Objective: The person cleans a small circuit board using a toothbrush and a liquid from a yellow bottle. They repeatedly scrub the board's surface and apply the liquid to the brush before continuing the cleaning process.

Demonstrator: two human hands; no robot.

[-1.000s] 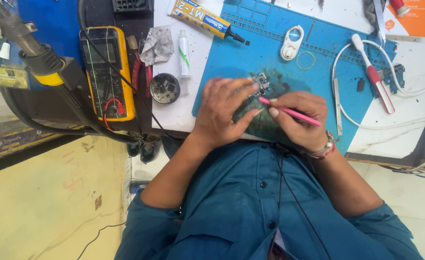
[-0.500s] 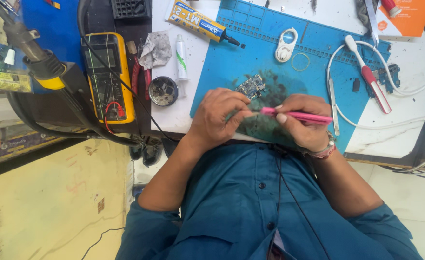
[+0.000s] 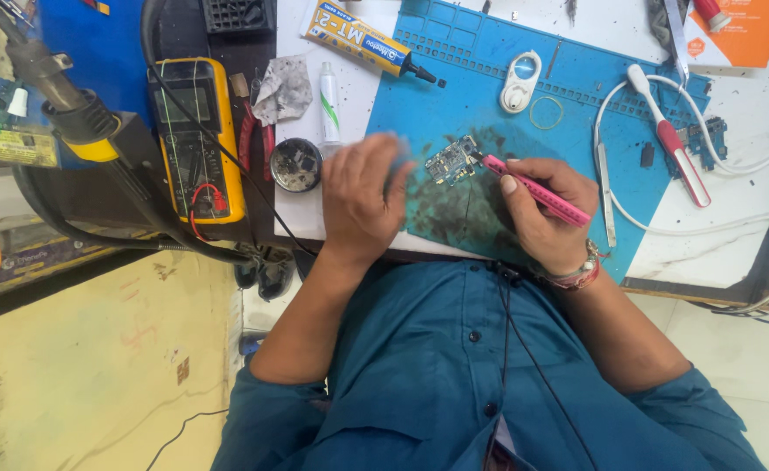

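A small circuit board (image 3: 452, 161) lies on a stained blue work mat (image 3: 463, 96). My right hand (image 3: 541, 214) grips a pink pen-like tool (image 3: 537, 190), and the tool's tip rests against the board's right edge. My left hand (image 3: 363, 196) is just left of the board with its fingers curled. It is blurred by motion, and a bluish smear shows at the fingertips. I cannot tell whether it holds anything. Below the hands are my teal shirt and both forearms.
A yellow multimeter (image 3: 197, 139), red pliers (image 3: 249, 139), a round tin (image 3: 296, 164), a white tube (image 3: 329, 100) and a yellow glue tube (image 3: 363, 39) lie to the left. Tweezers (image 3: 605, 192), a red-and-white corded tool (image 3: 668, 135) and an orange box (image 3: 738, 30) lie to the right.
My left hand has come off the board and moved left. My right hand has swung the pink tool so that its tip now meets the board. The camera view has shifted slightly.
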